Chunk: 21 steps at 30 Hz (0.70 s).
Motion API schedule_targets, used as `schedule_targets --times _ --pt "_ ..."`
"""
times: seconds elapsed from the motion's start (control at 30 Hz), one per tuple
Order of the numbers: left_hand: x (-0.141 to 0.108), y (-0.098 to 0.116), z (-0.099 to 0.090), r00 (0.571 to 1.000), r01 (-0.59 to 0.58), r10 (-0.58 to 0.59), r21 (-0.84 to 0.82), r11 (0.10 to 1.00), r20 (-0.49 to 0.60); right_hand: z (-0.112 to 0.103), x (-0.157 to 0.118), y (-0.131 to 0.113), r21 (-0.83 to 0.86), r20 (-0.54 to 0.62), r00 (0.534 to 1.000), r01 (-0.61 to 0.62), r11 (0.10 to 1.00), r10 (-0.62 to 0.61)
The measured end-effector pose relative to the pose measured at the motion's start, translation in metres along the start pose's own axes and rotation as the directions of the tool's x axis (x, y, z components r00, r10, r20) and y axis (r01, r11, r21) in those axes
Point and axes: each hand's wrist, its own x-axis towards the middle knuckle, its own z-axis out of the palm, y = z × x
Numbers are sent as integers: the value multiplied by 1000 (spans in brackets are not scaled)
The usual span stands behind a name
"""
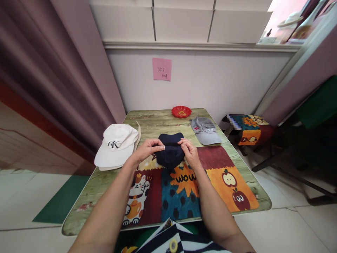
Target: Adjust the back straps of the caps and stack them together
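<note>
Between my two hands is a dark navy cap [171, 157], its brim pointing away from me toward the wall. My left hand [149, 149] pinches the cap's left side, close to a small white tag. On the opposite side, my right hand [190, 151] grips the cap's edge between thumb and fingers. The cap is above a colourful printed mat [181, 207]. A white cap [118, 144] with black "CK"-like letters lies to the left of my left hand. Beyond my right hand rests a grey cap [206, 130].
A red scalloped dish [181, 111] stands at the far edge of the green wood-patterned table [147, 121]. Behind it is a white wall with a pink note [162, 69]. A stool with a patterned cover [251, 130] is at the right, and a curtain [79, 52] hangs at the left.
</note>
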Motion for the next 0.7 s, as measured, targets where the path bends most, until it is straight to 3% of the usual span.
schedule_targets --times 0.1,0.2,0.23,0.3,0.33,0.37,0.47,0.57,0.7 --pt "0 0 3 999 -3 2 -27 1000 -38 0 0 0 46 -8 1000 -10 999 11" --pt "0 -11 -1 968 -58 36 -81 995 -248 0 0 6 109 -88 993 -70 992 80" --pt "0 -19 -4 931 -68 30 -91 994 -363 -1 0 11 122 -144 982 -103 987 120" --pt "2 -38 -10 819 -37 -10 -70 997 -574 -4 -1 23 116 -271 941 -175 978 201" --pt "3 -49 -13 771 8 -24 -28 1000 -636 -6 -1 30 92 -324 918 -209 974 228" --pt "4 -59 -15 749 60 -29 24 998 -662 -9 -1 36 48 -357 903 -237 970 238" --pt "8 -81 -11 773 91 -14 90 992 -634 -15 -3 50 -193 -336 921 -271 943 196" --pt "12 -88 1 856 5 96 194 981 -508 -16 -6 54 -414 -225 964 -228 881 144" --pt "13 -90 13 926 -97 183 261 961 -331 -12 -8 54 -508 -57 994 -112 854 97"
